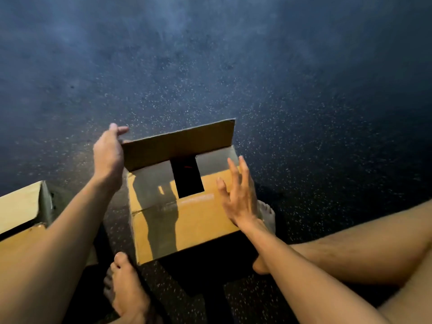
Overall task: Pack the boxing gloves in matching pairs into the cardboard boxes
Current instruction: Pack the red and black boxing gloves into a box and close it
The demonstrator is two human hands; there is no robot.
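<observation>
Box: we see a cardboard box [184, 220] on the dark speckled floor [304, 101], just ahead of the person's bare legs.
Flaps: the near flaps lie folded down over the top, leaving a dark rectangular gap [187, 176] in the middle; the far flap [177, 143] stands up, tilted.
Gloves: we cannot make out any gloves; inside the gap there is only darkness and a faint red mark, too dim to identify.
Left hand [108, 155]: it reaches to the far flap's left end, palm against that edge, fingers loosely extended past it; we cannot tell whether it grips the flap or merely touches it.
Right hand [238, 195]: fingers spread apart, holding nothing, hovering at the box's right side above the folded flap; contact with the cardboard is not clear.
Second box [21, 206]: another cardboard box sits at the left edge, partly cut off by the frame and partly behind the left forearm, apart from the first.
Feet: one bare foot [126, 291] rests on the floor near the box's front left corner; toes of another foot [266, 213] show beside the box's right side, behind the right hand.
Shadows: the arms cast shadows across the box top and front.
</observation>
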